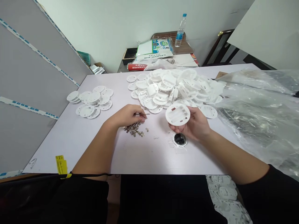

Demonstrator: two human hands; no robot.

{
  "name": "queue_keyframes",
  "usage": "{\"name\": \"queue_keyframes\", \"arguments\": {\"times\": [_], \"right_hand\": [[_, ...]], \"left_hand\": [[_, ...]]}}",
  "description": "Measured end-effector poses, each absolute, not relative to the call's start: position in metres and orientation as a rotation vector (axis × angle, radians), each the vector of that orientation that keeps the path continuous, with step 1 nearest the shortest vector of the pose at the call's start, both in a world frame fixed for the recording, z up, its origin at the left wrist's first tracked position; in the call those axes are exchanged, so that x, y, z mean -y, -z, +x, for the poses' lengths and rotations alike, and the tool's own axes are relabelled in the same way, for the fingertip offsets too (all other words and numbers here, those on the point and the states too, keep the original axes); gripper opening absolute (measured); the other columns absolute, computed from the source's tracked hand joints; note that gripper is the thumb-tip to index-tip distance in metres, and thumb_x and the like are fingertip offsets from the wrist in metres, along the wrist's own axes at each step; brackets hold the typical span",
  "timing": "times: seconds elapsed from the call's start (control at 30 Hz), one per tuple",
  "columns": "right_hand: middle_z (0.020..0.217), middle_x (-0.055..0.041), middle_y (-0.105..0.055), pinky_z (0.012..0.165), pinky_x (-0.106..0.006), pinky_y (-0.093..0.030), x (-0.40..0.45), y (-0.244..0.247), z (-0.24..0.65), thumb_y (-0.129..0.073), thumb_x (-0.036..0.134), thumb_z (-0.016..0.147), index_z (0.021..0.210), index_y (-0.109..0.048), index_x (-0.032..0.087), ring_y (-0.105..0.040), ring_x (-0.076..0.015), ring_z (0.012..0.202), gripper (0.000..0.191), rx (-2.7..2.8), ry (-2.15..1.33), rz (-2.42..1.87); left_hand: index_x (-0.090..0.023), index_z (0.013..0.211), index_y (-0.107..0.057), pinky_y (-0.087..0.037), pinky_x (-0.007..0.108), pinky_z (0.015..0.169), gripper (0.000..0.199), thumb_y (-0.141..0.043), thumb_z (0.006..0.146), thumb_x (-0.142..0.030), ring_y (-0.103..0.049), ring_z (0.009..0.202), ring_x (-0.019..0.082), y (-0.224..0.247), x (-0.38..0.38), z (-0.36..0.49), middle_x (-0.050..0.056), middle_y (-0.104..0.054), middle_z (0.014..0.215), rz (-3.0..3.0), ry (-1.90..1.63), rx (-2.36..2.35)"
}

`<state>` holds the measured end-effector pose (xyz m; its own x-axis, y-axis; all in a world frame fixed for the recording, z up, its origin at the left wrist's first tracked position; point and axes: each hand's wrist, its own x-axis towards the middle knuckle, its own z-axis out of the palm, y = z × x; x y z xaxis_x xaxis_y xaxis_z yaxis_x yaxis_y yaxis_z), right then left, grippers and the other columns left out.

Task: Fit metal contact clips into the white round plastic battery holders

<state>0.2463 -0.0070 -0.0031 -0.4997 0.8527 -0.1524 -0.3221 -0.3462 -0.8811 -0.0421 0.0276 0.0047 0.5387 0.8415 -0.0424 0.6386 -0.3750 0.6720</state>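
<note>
My right hand point(197, 124) holds up a round white plastic part point(177, 114) with small slots and a recessed middle facing the camera. Below it on the table lies a round black-centred piece point(180, 139) with a clear rim. My left hand point(130, 115) has its fingers pinched around a thin metal piece point(143, 114), just above a small heap of metal parts point(133, 128). A large pile of white round parts point(168, 82) lies behind both hands. Farther left sits a smaller group of similar discs point(94, 99).
Clear plastic bags point(261, 105) cover the table's right side. A grey partition point(35, 62) stands at the left. Behind the table are a water bottle point(180, 32) and packets point(154, 48). A yellow tag point(61, 165) hangs near the front left edge.
</note>
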Motion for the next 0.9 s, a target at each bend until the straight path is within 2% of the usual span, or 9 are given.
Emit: {"name": "queue_keyframes", "arguments": {"times": [0.13,0.27,0.4,0.6,0.77,0.9], "right_hand": [[0.074,-0.0083,-0.065,0.046,-0.028,-0.037,0.01,0.011,0.241,-0.045,0.067,0.09,0.102,-0.06,0.017,-0.056,-0.0174,0.054,0.055,1.021,-2.05,-0.84],[0.071,-0.0068,-0.065,0.048,-0.026,-0.04,0.009,0.015,0.241,-0.063,0.049,0.09,0.088,-0.061,0.015,-0.053,-0.0129,0.051,0.034,1.078,-2.005,-0.924],[0.072,-0.0066,-0.066,0.051,-0.025,-0.045,0.009,0.013,0.238,-0.068,0.035,0.087,0.087,-0.059,0.015,-0.063,-0.0163,0.06,0.022,1.017,-1.979,-0.954],[0.085,-0.0077,-0.071,0.06,-0.029,-0.054,0.009,0.015,0.238,-0.068,0.026,0.084,0.099,-0.061,0.014,-0.068,-0.0184,0.069,0.02,0.965,-1.971,-0.961],[0.083,-0.0052,-0.07,0.067,-0.032,-0.057,0.007,0.019,0.237,-0.069,0.033,0.086,0.098,-0.063,0.016,-0.067,-0.0168,0.068,0.022,1.061,-1.909,-0.985],[0.084,-0.004,-0.068,0.063,-0.029,-0.055,0.007,0.02,0.237,-0.07,0.038,0.087,0.103,-0.064,0.017,-0.065,-0.0153,0.067,0.027,1.144,-1.849,-1.037]], "left_hand": [[-0.027,0.088,-0.077,-0.049,0.027,0.061,0.02,-0.082,0.07,-0.034,-0.064,0.072,0.017,-0.01,-0.027,-0.051,0.002,-0.073,0.087,2.075,-0.229,-1.243],[-0.027,0.084,-0.076,-0.049,0.026,0.058,0.012,-0.077,0.073,-0.034,-0.066,0.072,0.018,-0.008,-0.027,-0.052,0.001,-0.073,0.086,2.065,-0.136,-1.276],[-0.026,0.077,-0.073,-0.048,0.027,0.057,0.006,-0.069,0.078,-0.03,-0.065,0.068,0.017,-0.004,-0.028,-0.049,0.0,-0.073,0.084,2.128,-0.09,-1.278],[-0.022,0.082,-0.064,-0.051,0.029,0.072,0.008,-0.056,0.085,-0.021,-0.065,0.084,0.017,-0.006,-0.026,-0.041,0.002,-0.071,0.091,2.167,-0.347,-1.278],[-0.019,0.088,-0.057,-0.045,0.027,0.064,0.007,-0.052,0.091,-0.023,-0.057,0.075,0.014,-0.005,-0.02,-0.025,0.004,-0.065,0.088,2.027,-0.587,-1.211],[-0.019,0.092,-0.054,-0.043,0.026,0.06,0.011,-0.054,0.094,-0.03,-0.054,0.069,0.013,-0.002,-0.015,-0.014,0.004,-0.064,0.086,1.874,-0.637,-1.068]]}}
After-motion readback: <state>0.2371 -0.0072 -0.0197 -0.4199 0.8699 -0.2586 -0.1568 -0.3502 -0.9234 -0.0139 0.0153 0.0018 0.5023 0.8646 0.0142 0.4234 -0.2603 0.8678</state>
